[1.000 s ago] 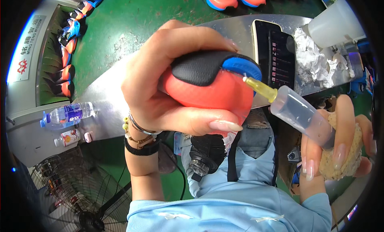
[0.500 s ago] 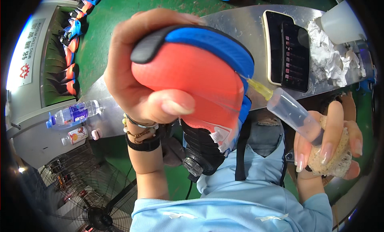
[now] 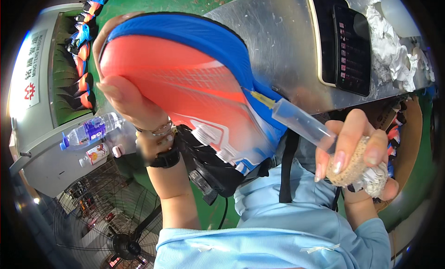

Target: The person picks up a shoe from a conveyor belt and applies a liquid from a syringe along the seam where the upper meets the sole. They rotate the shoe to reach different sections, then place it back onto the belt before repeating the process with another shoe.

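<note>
Setting: green floor [image 3: 153,0] under a steel counter [image 3: 273,41]; a grey machine [image 3: 37,130] with a row of shoes stands left of the shoe you hold.
Left hand: your left hand [image 3: 123,95] is clenched round the shoe [image 3: 185,88], raised close to your face, red sole up.
Right hand: your right hand [image 3: 359,157] grasps a syringe [image 3: 296,120] between the fingers, with a tan sponge [image 3: 352,164] and a white rag [image 3: 373,181] bunched in the palm.
Syringe: clear barrel, yellow tip touching the shoe's blue edge; you cannot tell from here how much fluid is in it.
Risk, overflow: squeeze too hard and fluid could run over the sole, since the tip sits right at the seam.
Risk, slip: the shoe looks blurred with motion; if it shifts, the tip may skid off the edge or jab your left hand.
Risk, grip: three things in one hand is crowded; the sponge could drop.
Bottles: two bottles [image 3: 88,132] lie on the machine, left of the shoe, the bigger one clear with a blue label, contents unclear.
Counter: two phones [image 3: 343,41] and crumpled tissue [image 3: 394,51] lie beyond the shoe.
</note>
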A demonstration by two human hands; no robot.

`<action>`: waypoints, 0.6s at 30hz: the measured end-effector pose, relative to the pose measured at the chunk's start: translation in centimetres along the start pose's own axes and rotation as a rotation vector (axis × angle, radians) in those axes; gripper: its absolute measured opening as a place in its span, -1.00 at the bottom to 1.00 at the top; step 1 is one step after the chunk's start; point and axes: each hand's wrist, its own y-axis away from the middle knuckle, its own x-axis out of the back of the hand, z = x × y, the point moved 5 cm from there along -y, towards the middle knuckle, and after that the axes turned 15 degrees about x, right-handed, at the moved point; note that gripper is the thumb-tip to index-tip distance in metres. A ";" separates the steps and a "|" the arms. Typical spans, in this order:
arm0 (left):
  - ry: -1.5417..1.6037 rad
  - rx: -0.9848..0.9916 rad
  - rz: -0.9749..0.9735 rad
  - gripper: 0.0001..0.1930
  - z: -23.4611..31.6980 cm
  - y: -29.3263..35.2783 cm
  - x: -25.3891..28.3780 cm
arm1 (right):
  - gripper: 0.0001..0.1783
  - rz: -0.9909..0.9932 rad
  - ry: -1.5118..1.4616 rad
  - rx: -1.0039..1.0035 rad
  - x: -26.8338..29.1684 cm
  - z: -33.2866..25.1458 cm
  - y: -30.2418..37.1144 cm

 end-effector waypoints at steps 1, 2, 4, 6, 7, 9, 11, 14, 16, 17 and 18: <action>-0.001 0.007 -0.003 -0.11 -0.4 0.0 0.4 | -0.49 0.028 0.001 -0.015 -0.1 0.2 0.1; 0.125 0.087 -0.020 -0.18 -1.5 -0.2 1.5 | -0.49 0.035 0.000 -0.018 0.1 0.2 0.3; 0.370 0.244 -0.042 -0.31 -3.1 -0.3 3.7 | -0.47 0.015 -0.018 -0.055 0.3 0.7 0.7; 0.262 0.112 -0.068 -0.38 -3.8 -0.4 5.2 | -0.43 0.021 -0.033 -0.040 0.6 1.2 1.4; 0.102 0.038 0.036 -0.39 -4.9 -1.3 7.6 | -0.32 0.053 -0.033 0.017 0.6 1.1 1.7; -0.220 -0.108 0.243 -0.41 -6.1 -2.2 10.3 | -0.20 0.091 -0.033 0.067 0.6 0.8 2.3; -0.242 -0.092 0.237 -0.42 -6.8 -2.0 10.8 | -0.20 0.130 0.029 -0.023 0.8 0.6 2.8; -0.313 -0.070 0.236 -0.43 -7.8 -3.1 11.6 | -0.39 0.102 0.092 -0.154 0.9 0.5 2.8; -0.359 -0.061 0.232 -0.43 -8.1 -3.3 11.4 | -0.38 0.100 0.109 -0.152 1.1 0.3 3.0; -0.383 -0.057 0.231 -0.44 -8.2 -3.2 11.4 | -0.37 0.094 0.127 -0.147 1.2 0.3 3.1; -0.405 -0.051 0.228 -0.44 -8.0 -2.4 11.0 | -0.37 0.098 0.128 -0.150 1.4 0.3 3.2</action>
